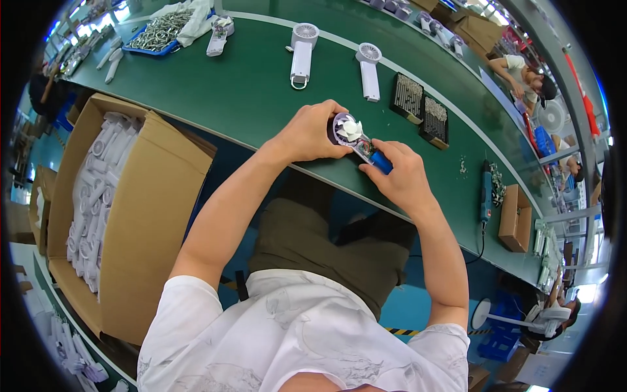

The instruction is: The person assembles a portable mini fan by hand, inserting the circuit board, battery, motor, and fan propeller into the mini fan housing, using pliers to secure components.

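Fan body (pixel 356 143) of pale lilac plastic, open-faced and long-handled, slants between both hands at the centre of the frame, by the near edge of the flat green counter (pixel 248 85). Left hand (pixel 313 134): fingers curl around the round head; inside it sits a white, many-bladed plastic impeller (pixel 350 130). Right hand (pixel 401 172): thumb and forefinger pinch a smooth blue cylinder (pixel 380 163) at the handle, beside a small exposed circuit board (pixel 366 149). Good handling probably means keeping the left grip on the outer rim, clear of the blades, while the right fingers guide the cylinder gently and squarely along the handle. Uneven pressure could strain leads near the board; these are too small to tell. Two white, grille-fronted handheld fans (pixel 302 57) at upper centre offer a reference for fit.
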`<state>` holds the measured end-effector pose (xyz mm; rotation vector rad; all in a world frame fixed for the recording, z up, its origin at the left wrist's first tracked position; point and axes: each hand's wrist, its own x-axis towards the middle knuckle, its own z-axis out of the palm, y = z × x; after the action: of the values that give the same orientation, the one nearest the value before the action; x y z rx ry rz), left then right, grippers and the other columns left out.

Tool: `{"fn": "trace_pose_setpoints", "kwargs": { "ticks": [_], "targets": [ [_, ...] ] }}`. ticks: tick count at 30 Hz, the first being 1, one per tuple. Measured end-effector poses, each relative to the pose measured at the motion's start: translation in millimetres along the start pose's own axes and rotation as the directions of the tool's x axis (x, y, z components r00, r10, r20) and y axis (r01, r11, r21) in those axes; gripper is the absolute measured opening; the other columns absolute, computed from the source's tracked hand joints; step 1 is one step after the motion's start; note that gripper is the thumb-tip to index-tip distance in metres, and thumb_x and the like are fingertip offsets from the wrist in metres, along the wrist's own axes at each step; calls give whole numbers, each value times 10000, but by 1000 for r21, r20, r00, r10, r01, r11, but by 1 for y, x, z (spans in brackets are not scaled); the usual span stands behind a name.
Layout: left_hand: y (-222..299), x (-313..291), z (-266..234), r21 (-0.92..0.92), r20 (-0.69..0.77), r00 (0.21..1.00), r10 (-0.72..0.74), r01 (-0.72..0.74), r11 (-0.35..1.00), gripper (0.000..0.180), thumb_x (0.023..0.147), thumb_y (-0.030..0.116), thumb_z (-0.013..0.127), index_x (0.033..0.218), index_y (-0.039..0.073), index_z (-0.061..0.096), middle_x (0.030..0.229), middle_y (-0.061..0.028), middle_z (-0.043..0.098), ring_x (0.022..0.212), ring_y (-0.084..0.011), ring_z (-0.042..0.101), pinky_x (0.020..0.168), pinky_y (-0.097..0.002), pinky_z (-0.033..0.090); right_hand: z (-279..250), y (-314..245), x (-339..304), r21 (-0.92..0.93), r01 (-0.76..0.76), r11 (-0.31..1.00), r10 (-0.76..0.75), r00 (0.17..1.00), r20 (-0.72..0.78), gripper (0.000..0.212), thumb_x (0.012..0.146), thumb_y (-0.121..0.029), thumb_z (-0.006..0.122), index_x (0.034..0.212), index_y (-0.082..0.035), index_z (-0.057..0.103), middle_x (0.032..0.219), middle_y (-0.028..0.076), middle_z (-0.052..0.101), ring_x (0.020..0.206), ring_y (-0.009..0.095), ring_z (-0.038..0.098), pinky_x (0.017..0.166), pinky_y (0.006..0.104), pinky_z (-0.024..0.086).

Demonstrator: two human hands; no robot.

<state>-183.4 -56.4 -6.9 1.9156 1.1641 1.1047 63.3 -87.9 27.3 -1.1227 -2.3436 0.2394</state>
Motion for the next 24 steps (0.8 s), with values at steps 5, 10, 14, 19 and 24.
{"fn": "trace_pose_setpoints", "kwargs": {
  "ticks": [5, 10, 14, 19, 24],
  "targets": [
    [3, -2, -1, 21, -10, 1000, 20, -19, 1000, 675, 659, 227, 940, 1191, -47, 627, 1066, -198, 748, 1003, -310, 738, 904, -359, 574, -7, -5, -1, 11, -53, 999, 52, 998, 26, 565, 746, -170, 877, 1238, 14, 669, 1112, 203, 707, 1030, 379, 675, 901, 441, 551],
    [0, -2, -1, -51, -21, 1000, -22, 21, 999, 679, 634, 201, 953, 1185, -46, 643, 1058, -168, 759, 976, -243, 744, 895, -328, 577, -9, -5, -9, 10, -85, 996, 85, 996, 25, 625, 744, -172, 877, 1297, -4, 639, 1127, 202, 691, 1039, 380, 673, 907, 439, 549],
    [0, 6, -3, -117, 11, 997, -81, 82, 990, 684, 628, 175, 962, 1189, -58, 646, 1050, -151, 761, 955, -197, 738, 880, -311, 580, -13, -2, -12, 9, -22, 1000, 22, 998, -50, 618, 748, -161, 874, 1297, -5, 639, 1130, 199, 687, 1023, 376, 677, 890, 432, 557],
    [7, 11, -8, -193, 33, 983, -178, 181, 964, 646, 654, 119, 952, 1193, -67, 647, 1065, -127, 755, 970, -154, 717, 894, -299, 573, -19, 2, -4, 55, 36, 998, -28, 990, -135, 603, 760, -136, 868, 1302, -7, 637, 1150, 185, 687, 1000, 365, 685, 860, 419, 573],
    [6, 14, -8, -173, 26, 985, -171, 173, 970, 656, 651, 113, 954, 1197, -76, 644, 1054, -128, 757, 948, -149, 718, 878, -290, 577, -16, 5, -2, 46, 55, 997, -49, 990, -132, 635, 759, -148, 875, 1327, -15, 625, 1158, 189, 684, 1016, 359, 682, 868, 415, 571]
  ]
}}
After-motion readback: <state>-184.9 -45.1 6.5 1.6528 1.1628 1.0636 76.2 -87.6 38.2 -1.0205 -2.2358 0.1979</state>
